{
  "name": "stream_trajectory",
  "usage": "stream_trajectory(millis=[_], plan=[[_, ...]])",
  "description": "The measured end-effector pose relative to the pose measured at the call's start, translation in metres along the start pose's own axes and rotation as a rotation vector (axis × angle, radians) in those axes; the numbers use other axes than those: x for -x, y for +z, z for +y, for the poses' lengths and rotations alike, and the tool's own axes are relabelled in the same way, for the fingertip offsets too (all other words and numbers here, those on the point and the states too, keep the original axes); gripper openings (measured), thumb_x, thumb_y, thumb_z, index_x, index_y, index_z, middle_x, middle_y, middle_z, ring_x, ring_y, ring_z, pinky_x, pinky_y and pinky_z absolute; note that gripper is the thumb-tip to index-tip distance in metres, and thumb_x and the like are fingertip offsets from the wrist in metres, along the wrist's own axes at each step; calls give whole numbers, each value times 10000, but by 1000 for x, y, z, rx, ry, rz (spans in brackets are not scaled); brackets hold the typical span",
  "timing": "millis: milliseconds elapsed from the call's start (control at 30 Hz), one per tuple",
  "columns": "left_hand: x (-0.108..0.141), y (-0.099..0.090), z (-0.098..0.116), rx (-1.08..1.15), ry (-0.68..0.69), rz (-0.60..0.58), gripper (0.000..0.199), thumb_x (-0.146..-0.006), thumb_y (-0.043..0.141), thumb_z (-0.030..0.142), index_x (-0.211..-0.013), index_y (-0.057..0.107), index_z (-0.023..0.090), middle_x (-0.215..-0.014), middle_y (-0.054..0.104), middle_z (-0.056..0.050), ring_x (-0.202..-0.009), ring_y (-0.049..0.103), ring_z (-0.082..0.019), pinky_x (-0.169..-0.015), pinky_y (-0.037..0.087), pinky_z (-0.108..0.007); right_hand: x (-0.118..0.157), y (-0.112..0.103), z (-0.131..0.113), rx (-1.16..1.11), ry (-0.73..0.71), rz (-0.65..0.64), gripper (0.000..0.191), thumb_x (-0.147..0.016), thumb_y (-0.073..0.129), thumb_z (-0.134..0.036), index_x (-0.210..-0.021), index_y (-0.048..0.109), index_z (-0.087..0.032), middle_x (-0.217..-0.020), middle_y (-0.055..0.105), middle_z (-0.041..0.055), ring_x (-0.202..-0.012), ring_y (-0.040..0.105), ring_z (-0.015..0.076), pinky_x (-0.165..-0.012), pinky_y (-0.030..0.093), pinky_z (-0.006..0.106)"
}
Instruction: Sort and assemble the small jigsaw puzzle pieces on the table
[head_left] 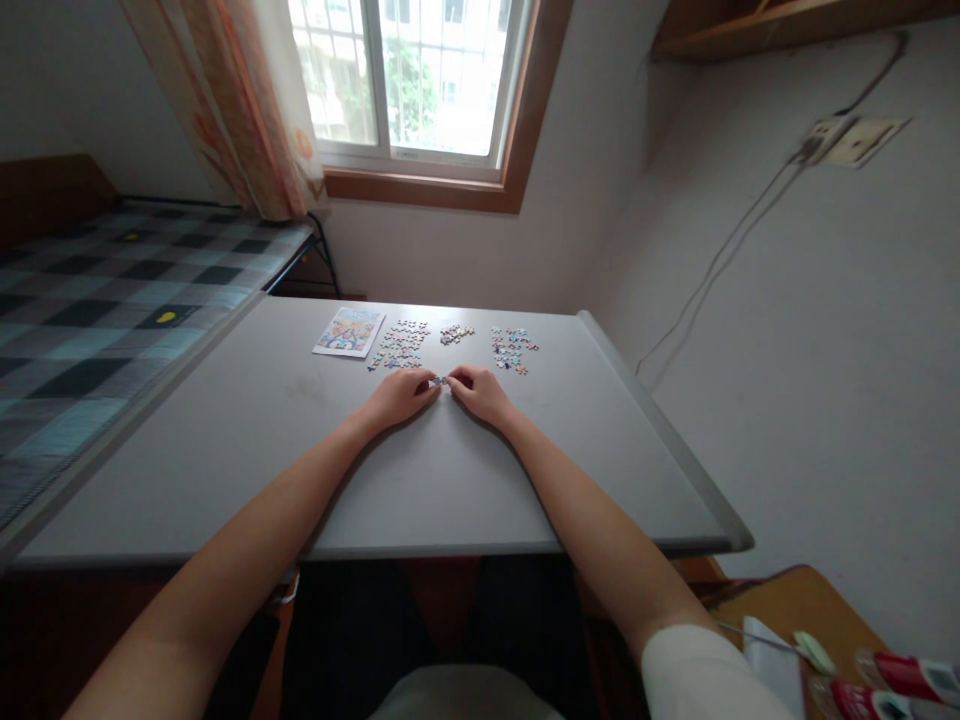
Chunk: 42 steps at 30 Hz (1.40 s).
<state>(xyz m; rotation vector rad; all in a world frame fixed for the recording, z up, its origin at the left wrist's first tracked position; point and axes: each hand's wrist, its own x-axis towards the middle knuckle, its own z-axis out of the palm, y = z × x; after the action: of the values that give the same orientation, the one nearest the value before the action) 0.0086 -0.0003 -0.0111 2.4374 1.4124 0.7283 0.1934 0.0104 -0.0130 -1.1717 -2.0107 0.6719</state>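
Both my hands meet near the middle of the grey table (pixel 442 470), fingertips almost touching. Between them is a small jigsaw puzzle piece (pixel 441 381); whether it is one piece or two joined is too small to tell. My left hand (pixel 405 394) pinches its left side and my right hand (pixel 480 393) pinches its right side. Just beyond my left hand, loose puzzle pieces (pixel 405 343) lie spread in rows. Past my fingertips sits a small heap of pieces (pixel 456 334). Another spread group of pieces (pixel 511 350) lies beyond my right hand.
A printed picture sheet (pixel 349 332) lies at the far left of the table. Left of the table stands a bed with a checked cover (pixel 150 270). A cable (pixel 712 265) hangs down the right wall. Red-labelled bottles (pixel 900 675) lie at the lower right.
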Motion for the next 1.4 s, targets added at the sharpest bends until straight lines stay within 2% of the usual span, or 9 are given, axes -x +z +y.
stream_trajectory(millis=[700,867,967,1133,1267,1400], plan=[[0,-1,-1,0,7,-8,312,-840,459,405,-758,649,173,-638,592,-20,-579,476,-125,-555,320,-235,0,2,3,-16,-5,-3,195,-812,545,-306,-779,662,-154,-668,642,13,-617,528,117,-607,389,230],[0,0,-2,22,-5,-20,324,-844,465,411,-929,673,177,-652,600,-13,-580,484,-122,-561,335,-229,-4,-1,5,-139,12,42,228,-792,577,-365,-756,645,-150,-666,641,18,-617,543,114,-607,411,230],[1,1,-4,44,4,-31,344,-848,456,414,-1010,669,196,-670,601,-5,-589,488,-119,-578,351,-226,-13,-17,6,-234,65,126,275,-780,585,-414,-745,629,-145,-655,636,28,-616,567,121,-601,433,234],[1,1,-4,56,17,-42,329,-843,460,413,-965,686,207,-663,586,-1,-600,492,-118,-568,343,-223,-36,-69,27,-162,187,342,268,-777,589,-396,-773,630,-131,-650,631,37,-588,571,126,-571,440,236],[1,-1,0,68,26,-48,315,-834,465,401,-931,695,209,-651,581,0,-592,488,-116,-566,341,-224,-41,-109,58,20,413,367,192,-765,615,-304,-722,633,-117,-642,635,42,-568,554,108,-582,432,225],[2,-2,2,64,23,-45,314,-832,465,399,-930,698,214,-652,581,-4,-602,491,-121,-570,345,-226,-37,-129,80,168,606,263,179,-752,638,-254,-644,624,-113,-557,598,29,-486,486,86,-541,400,220]])
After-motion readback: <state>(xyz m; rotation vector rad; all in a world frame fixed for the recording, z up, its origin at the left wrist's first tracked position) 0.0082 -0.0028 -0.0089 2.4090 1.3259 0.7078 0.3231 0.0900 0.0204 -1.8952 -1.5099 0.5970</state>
